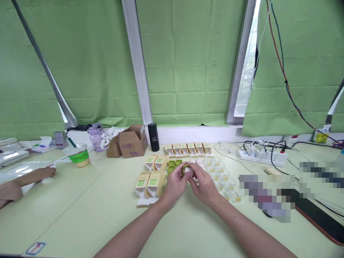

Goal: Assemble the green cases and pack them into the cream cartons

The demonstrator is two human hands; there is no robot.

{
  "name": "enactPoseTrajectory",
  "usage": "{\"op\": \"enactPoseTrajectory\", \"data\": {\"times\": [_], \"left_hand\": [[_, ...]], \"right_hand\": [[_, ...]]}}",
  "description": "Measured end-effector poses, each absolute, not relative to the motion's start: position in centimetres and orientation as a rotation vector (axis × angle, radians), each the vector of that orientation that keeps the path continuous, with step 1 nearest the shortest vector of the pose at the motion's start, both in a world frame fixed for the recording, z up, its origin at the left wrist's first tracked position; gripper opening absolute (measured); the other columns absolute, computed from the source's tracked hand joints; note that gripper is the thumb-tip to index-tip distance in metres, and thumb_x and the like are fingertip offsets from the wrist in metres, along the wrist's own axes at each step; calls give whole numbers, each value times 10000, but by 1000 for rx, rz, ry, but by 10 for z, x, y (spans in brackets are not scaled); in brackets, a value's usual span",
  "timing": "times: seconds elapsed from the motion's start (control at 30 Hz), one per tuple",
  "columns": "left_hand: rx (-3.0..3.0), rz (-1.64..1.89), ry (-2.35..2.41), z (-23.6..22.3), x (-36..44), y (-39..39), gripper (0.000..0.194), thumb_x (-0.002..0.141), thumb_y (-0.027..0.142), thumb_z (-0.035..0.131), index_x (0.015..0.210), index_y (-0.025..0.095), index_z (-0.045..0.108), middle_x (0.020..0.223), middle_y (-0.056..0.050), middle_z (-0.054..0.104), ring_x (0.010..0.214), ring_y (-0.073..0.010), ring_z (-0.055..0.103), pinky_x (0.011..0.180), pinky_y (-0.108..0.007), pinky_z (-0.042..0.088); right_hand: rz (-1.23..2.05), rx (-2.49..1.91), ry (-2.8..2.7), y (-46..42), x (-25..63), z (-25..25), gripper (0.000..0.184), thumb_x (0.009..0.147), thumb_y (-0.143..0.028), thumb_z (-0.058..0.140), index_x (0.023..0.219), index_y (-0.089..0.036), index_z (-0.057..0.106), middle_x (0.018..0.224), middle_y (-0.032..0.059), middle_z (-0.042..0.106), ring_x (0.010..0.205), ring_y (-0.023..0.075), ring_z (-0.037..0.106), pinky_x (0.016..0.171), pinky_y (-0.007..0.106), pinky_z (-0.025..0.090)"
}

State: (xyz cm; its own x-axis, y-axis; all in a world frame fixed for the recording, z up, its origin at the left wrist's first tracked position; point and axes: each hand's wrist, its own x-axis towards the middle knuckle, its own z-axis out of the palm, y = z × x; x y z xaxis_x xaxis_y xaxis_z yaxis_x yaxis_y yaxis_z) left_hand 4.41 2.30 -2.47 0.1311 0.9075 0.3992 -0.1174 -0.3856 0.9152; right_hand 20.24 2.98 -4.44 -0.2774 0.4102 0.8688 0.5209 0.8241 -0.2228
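Note:
My left hand (175, 182) is closed around a small white container with an olive-green part (188, 171). Fingers of my right hand (202, 182) are closed on the same piece from the right. My fingers partly cover it. Just behind my left hand are several olive-green square cups (172, 165). Small white pieces (197, 163) show behind my right hand. Clear plastic cups with yellow centres (220, 175) stand in rows to the right. On the left are open cream cartons with green labels (152, 182), and more open cartons (188, 149) form a row at the back.
Brown cardboard boxes (131, 143) and a black tumbler (153, 137) stand at the back. A drink cup (80, 157) is further left, near another person's hand (48, 172). A white power strip (263, 157) with tangled cables and a dark flat object (319, 215) lie on the right.

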Motion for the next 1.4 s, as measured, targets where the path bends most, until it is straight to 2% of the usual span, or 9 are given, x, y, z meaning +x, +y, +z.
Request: {"op": "enactPoseTrajectory", "data": {"times": [0.13,0.3,0.47,0.6,0.7,0.77,0.9,1.13,1.4], "left_hand": [[1450,1401,800,-25,43,25,692,895,484,811,1458,141,599,1209,-155,781,1166,-295,749,998,-419,628],[1431,1401,760,-28,43,27,733,865,488,842,1467,157,588,1319,-171,738,1314,-315,675,1038,-405,605],[1460,1380,714,-26,40,25,757,888,495,826,1500,165,527,1302,-177,736,1190,-274,737,993,-358,603],[1487,1423,795,-21,35,21,651,946,534,744,1458,187,541,1416,-211,672,982,-227,776,832,-322,629],[1558,1512,958,-18,31,19,477,1006,483,666,1387,205,592,1312,-166,731,944,-209,753,851,-334,615],[1652,1563,1037,-16,28,20,403,1021,393,651,1383,225,604,1240,-130,750,1049,-227,731,938,-357,591],[1926,1630,1131,-14,25,20,398,999,224,636,1395,267,624,1300,-105,668,1267,-257,631,1124,-438,499],[2327,1566,1213,-19,25,21,434,1016,159,578,1410,337,622,1492,-90,577,1411,-317,411,1183,-570,418],[2561,1552,1183,-22,23,24,512,973,43,539,1363,351,660,1525,-85,517,1400,-324,393,1144,-588,455]], "right_hand": [[-65,-745,-1893,30,203,-45,591,995,-122,535,1565,-228,419,1372,166,674,1115,296,730,924,500,671],[-26,-769,-1864,29,203,-42,498,990,-110,512,1473,-227,489,1242,141,710,906,250,730,800,431,665],[56,-769,-1836,26,203,-37,391,1010,-161,523,1395,-230,534,1100,103,728,794,218,697,739,384,633],[282,-828,-1681,29,205,-34,306,998,-291,619,1295,-225,588,1029,82,741,719,196,680,662,341,593],[563,-833,-1509,31,204,-31,339,975,-403,672,1255,-227,596,989,64,746,714,185,667,629,310,563],[774,-787,-1391,32,202,-27,380,952,-482,701,1216,-227,602,909,37,732,665,166,634,571,278,522],[1055,-722,-1201,31,198,-19,495,839,-609,799,1089,-220,622,697,-26,664,519,125,537,468,238,418],[1167,-753,-1117,30,197,-14,626,714,-702,861,1018,-205,634,533,-67,594,418,104,457,421,231,369],[1215,-805,-1175,32,194,-20,629,744,-763,803,975,-197,656,448,-58,577,370,114,468,386,217,340]]}}
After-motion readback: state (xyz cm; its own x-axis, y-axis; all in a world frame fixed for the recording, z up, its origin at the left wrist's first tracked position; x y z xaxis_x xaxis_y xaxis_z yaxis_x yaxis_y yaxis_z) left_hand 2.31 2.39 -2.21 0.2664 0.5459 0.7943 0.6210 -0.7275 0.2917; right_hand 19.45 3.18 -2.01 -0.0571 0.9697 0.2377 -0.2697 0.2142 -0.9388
